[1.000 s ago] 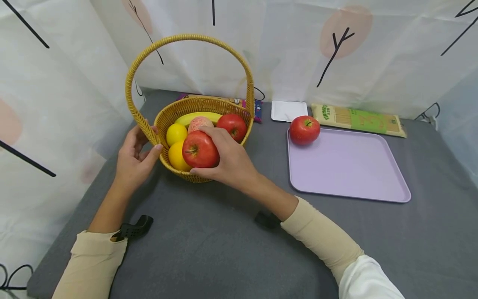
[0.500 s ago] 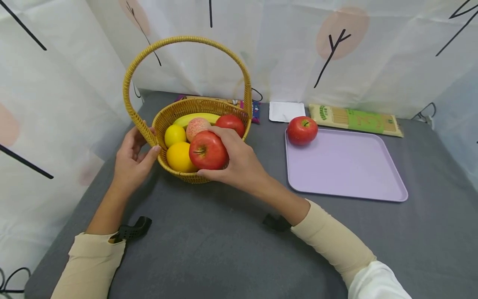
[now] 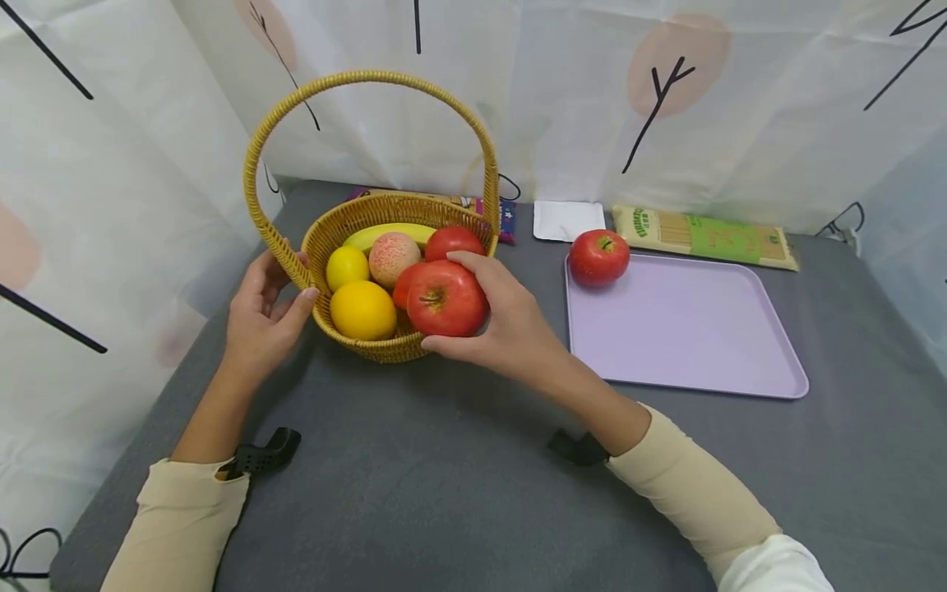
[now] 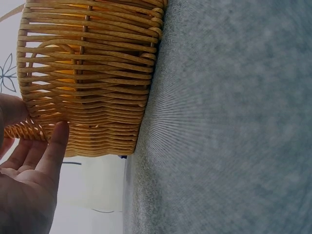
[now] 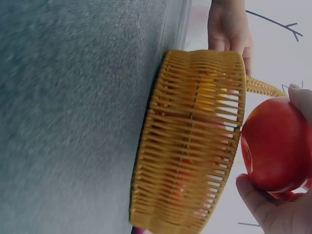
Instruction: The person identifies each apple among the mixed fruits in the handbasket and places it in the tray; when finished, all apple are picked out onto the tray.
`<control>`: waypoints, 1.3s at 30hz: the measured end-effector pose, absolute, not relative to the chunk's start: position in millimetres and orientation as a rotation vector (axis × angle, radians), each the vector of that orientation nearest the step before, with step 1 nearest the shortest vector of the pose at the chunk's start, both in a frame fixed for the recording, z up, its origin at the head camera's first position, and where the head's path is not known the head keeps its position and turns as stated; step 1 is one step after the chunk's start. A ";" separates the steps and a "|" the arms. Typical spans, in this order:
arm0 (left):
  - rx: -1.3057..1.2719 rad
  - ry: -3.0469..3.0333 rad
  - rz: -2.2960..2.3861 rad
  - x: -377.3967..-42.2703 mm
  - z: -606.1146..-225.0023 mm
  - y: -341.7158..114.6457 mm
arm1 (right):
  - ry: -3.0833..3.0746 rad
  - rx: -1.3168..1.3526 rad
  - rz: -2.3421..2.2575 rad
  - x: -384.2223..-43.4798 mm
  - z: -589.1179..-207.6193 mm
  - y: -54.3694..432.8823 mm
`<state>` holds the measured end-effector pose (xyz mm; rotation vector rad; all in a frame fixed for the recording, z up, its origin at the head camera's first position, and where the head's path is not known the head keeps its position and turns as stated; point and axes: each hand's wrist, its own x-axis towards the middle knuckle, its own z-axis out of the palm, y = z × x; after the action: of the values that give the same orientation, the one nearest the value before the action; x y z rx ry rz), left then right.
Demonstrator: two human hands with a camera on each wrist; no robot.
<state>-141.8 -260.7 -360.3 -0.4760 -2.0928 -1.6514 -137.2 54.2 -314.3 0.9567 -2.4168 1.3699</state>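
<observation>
My right hand holds a red apple between thumb and fingers, over the front right rim of the wicker basket. In the right wrist view the held apple is beside the basket's rim. My left hand grips the basket at its left side, where the handle meets the rim. Inside lie a banana, a peach, a lemon, an orange and a red apple. Another red fruit is partly hidden behind the held apple.
To the right lies a lilac tray with a red apple at its far left corner. Behind it are a white square packet and a noodle packet. A colourful packet lies behind the basket.
My right hand has moved right with the apple, from above the basket's middle to its right front rim. More of the peach and orange shows. My left hand stays on the basket.
</observation>
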 end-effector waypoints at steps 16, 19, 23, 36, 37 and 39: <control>-0.514 -2.015 -1.730 -144.6 -363.4 -260.2 | -2.508 0.703 1.464 -147.9 -303.9 91.9; -0.520 -2.016 -1.718 -144.9 -363.9 -260.4 | -2.514 0.602 1.489 -151.1 -300.1 102.4; -0.524 -1.999 -1.734 -144.4 -365.0 -260.7 | -2.506 0.500 1.524 -156.4 -296.4 115.3; -0.517 -2.009 -1.730 -143.0 -364.5 -261.3 | -2.445 0.368 1.525 -169.7 -285.4 139.7; -0.524 -2.004 -1.733 -143.3 -364.9 -261.3 | -2.447 0.349 1.530 -170.4 -284.6 141.5; -0.535 -1.999 -1.733 -143.8 -365.5 -261.4 | -2.456 0.308 1.532 -172.2 -283.5 145.2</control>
<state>-143.8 -261.4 -365.5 -0.5351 -1.9991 -1.7334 -172.2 145.2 -283.5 0.3083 -2.4564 1.5324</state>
